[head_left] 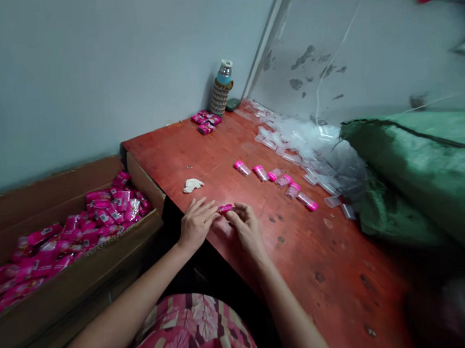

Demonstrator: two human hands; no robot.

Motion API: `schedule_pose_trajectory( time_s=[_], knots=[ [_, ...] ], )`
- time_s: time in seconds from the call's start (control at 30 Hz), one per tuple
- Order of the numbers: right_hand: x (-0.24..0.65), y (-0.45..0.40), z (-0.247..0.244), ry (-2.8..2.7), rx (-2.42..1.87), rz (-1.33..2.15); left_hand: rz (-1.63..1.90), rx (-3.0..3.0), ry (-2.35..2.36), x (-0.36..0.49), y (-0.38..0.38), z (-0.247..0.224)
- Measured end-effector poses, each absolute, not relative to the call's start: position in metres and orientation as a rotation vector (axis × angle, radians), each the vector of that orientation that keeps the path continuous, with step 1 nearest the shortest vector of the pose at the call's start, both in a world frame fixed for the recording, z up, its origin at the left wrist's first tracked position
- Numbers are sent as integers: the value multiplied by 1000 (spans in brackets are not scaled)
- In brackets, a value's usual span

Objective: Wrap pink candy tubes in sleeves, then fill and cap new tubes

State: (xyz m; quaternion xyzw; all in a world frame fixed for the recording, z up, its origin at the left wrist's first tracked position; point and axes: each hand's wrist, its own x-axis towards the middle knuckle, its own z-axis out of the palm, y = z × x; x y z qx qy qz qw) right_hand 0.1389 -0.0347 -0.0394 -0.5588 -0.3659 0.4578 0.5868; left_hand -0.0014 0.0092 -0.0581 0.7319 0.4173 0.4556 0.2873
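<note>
A small pink packet (pixel 224 209) lies between my two hands, just above the near edge of the red table (pixel 300 254). My right hand (pixel 246 225) pinches the packet's right end between thumb and fingers. At the packet's left end, the fingertips of my left hand (pixel 197 223) touch it, with the fingers stretched out side by side and the palm down. A crumpled white lump (pixel 192 185) rests beyond my left hand. Several clear containers with pink caps (pixel 261 173) lie in a loose row beyond my right hand.
At the left, an open cardboard box (pixel 138 185) holds many pink packets (pixel 101 216). A bottle in a knitted sleeve (pixel 220 97) stands at the back beside stacked pink packs (pixel 206 128). Clear empty containers (pixel 323 173) are heaped along the right, by a green sack (pixel 422 183).
</note>
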Motion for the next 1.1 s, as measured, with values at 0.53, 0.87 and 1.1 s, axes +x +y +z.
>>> schedule_pose_trajectory(
  time_s=[0.53, 0.87, 1.1],
  knots=[
    [232, -28, -9, -1492, -1858, 735, 650, 929, 958, 30, -9, -37],
    [346, -23, -25, -1542, -2251, 282, 787, 522, 938, 30, -10, -28],
    [333, -82, -40, -1387, -1962, 321, 820, 394, 915, 25, -3, -27]
  ],
)
